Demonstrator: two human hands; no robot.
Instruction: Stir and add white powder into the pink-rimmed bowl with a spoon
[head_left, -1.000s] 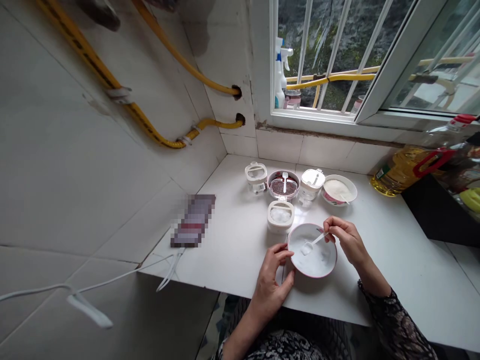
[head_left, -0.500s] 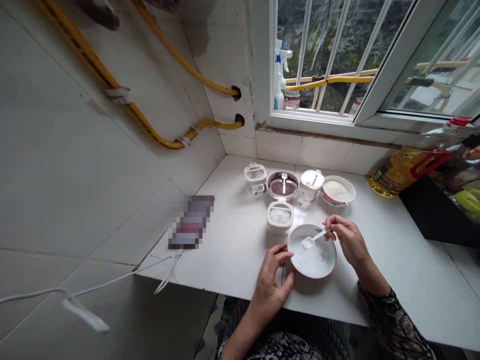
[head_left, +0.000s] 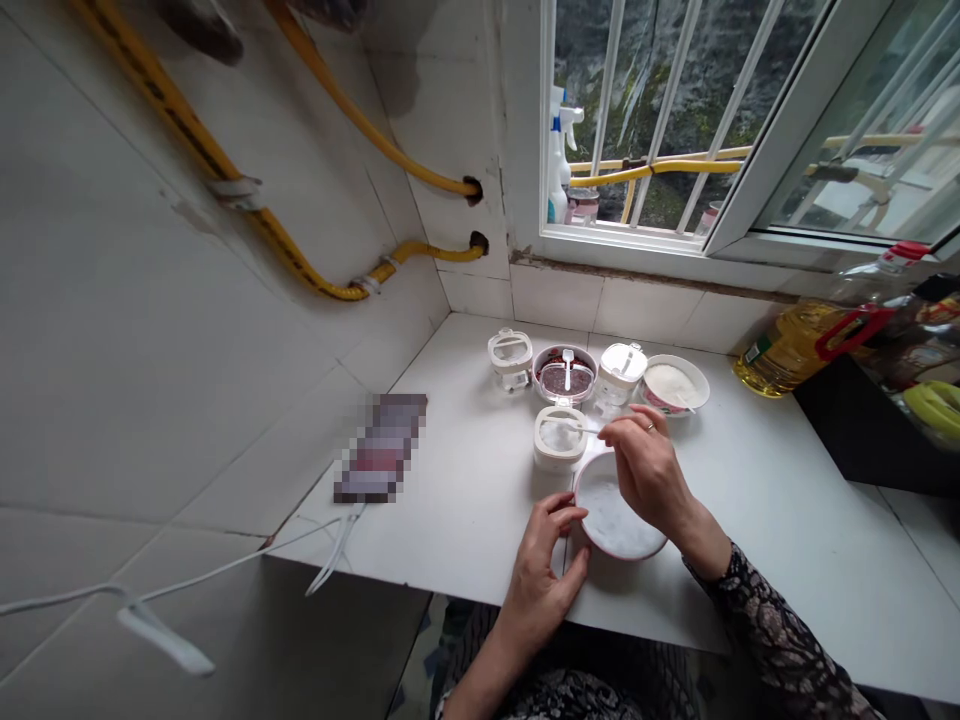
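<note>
A white bowl with a pink rim [head_left: 611, 515] holds white granules near the counter's front edge. My left hand [head_left: 546, 570] rests at its left side, fingers apart and fingertips touching the rim. Above the bowl, my right hand [head_left: 649, 470] pinches the handle of a small white spoon [head_left: 581, 427], whose tip is over the open square jar [head_left: 560, 440] of white granules. Part of the bowl is hidden behind my right hand.
Behind stand a clear jar [head_left: 511, 360], a bowl with dark red contents [head_left: 565, 376], another lidded jar [head_left: 621, 375] and a bowl of white powder [head_left: 673, 384]. An oil bottle [head_left: 787, 345] and black box [head_left: 862, 420] stand right; a blurred flat object [head_left: 382, 447] lies left.
My right hand has moved left and away from me, carrying the spoon from over the bowl to the square jar. My left hand stays at the bowl's rim.
</note>
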